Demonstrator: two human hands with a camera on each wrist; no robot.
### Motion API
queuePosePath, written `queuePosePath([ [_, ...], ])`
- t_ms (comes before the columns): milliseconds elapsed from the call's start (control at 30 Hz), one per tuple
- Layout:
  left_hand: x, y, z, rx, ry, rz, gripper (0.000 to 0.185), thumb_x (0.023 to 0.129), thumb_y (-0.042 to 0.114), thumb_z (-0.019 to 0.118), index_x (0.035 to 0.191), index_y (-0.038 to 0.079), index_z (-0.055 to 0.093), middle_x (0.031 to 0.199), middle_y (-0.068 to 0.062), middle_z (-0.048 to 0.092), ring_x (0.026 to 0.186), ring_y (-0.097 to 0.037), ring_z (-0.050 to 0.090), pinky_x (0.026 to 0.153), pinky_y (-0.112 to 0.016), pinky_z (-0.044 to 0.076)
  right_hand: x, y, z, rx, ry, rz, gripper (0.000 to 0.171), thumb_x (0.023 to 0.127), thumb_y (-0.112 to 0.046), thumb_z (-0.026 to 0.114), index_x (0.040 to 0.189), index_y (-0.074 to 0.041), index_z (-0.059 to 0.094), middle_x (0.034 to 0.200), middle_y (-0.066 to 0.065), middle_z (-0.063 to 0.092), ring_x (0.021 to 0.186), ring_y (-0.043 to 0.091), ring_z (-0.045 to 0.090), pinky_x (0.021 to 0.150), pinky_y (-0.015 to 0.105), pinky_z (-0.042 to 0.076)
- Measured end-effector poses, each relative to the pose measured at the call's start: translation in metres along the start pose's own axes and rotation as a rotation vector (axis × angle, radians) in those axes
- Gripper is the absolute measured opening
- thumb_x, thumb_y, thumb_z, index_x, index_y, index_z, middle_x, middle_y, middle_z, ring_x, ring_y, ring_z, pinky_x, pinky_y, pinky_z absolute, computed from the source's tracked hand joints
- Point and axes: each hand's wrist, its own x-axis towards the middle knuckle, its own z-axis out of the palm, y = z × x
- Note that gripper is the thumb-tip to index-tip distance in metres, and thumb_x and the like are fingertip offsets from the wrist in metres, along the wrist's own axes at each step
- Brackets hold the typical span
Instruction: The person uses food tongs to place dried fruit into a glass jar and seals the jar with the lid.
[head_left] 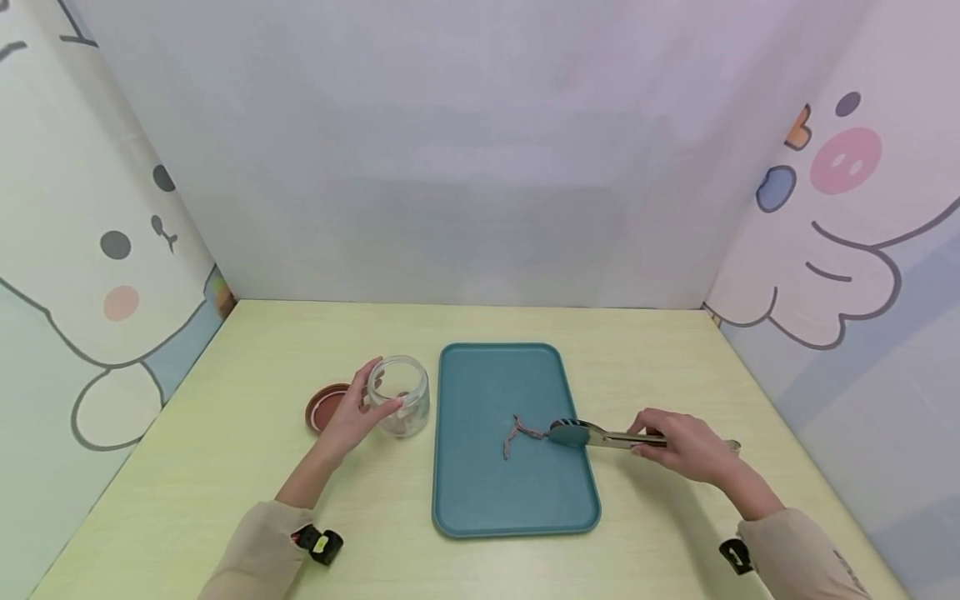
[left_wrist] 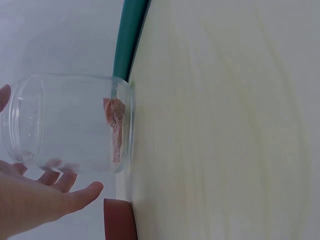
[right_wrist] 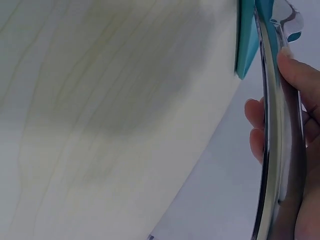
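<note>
My left hand [head_left: 354, 423] grips a clear glass jar [head_left: 408, 417], thumb on the near side and fingers round the left. The jar stands upright and uncovered on the table. In the left wrist view, reddish-brown strips of what looks like dried meat [left_wrist: 116, 127] lie at its bottom. A pair of metal tongs [head_left: 617, 439] is held in my right hand [head_left: 684, 447], fingers and thumb on the arms. Its broad tips are over the right side of a blue-green tray [head_left: 495, 504], right at a few thin brown strips [head_left: 514, 428] lying there.
A reddish-brown round lid [head_left: 322, 410] lies on the table left of the jar, partly behind my left hand. The pale wood-patterned table [head_left: 375, 533] ends at a whitish back wall [head_left: 480, 208]. Cartoon-printed panels [head_left: 832, 250] flank both sides.
</note>
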Motion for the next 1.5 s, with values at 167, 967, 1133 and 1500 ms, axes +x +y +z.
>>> queuePosePath([
  [167,0.000,0.001,0.000,0.002,-0.001,0.000,0.074,0.084,0.020,0.061,0.140,0.008,0.014,0.141,-0.017,0.016,0.128,-0.033,0.012,0.099,-0.052,0.015,-0.001,0.000,0.003,0.021,0.026,-0.018,0.018,0.076,-0.017,0.070,0.089,-0.021,0.059,0.068,-0.018,0.046,0.052,-0.001,0.040,0.046,0.019,0.034],
  [967,-0.004,0.007,0.001,0.010,0.003,-0.002,0.072,0.085,0.016,0.059,0.140,0.007,0.013,0.141,-0.018,0.017,0.128,-0.034,0.015,0.099,-0.053,0.017,0.020,0.000,-0.001,0.078,0.217,-0.040,0.020,0.072,-0.009,0.073,0.086,-0.019,0.062,0.064,-0.016,0.045,0.047,0.001,0.034,0.042,0.018,0.030],
  [1133,-0.004,0.008,0.001,0.011,0.003,-0.003,0.072,0.085,0.017,0.059,0.140,0.007,0.013,0.141,-0.017,0.017,0.128,-0.034,0.015,0.098,-0.053,0.016,0.036,-0.006,-0.010,0.086,0.234,-0.040,0.019,0.073,-0.010,0.072,0.087,-0.019,0.062,0.064,-0.015,0.045,0.047,0.002,0.034,0.042,0.019,0.030],
  [1500,-0.005,0.010,0.002,0.026,0.006,-0.023,0.072,0.085,0.017,0.059,0.140,0.008,0.013,0.141,-0.018,0.017,0.128,-0.034,0.015,0.098,-0.053,0.018,0.074,-0.024,-0.022,0.096,0.240,-0.070,0.017,0.075,-0.014,0.070,0.089,-0.018,0.062,0.066,-0.015,0.047,0.048,0.004,0.038,0.042,0.021,0.032],
])
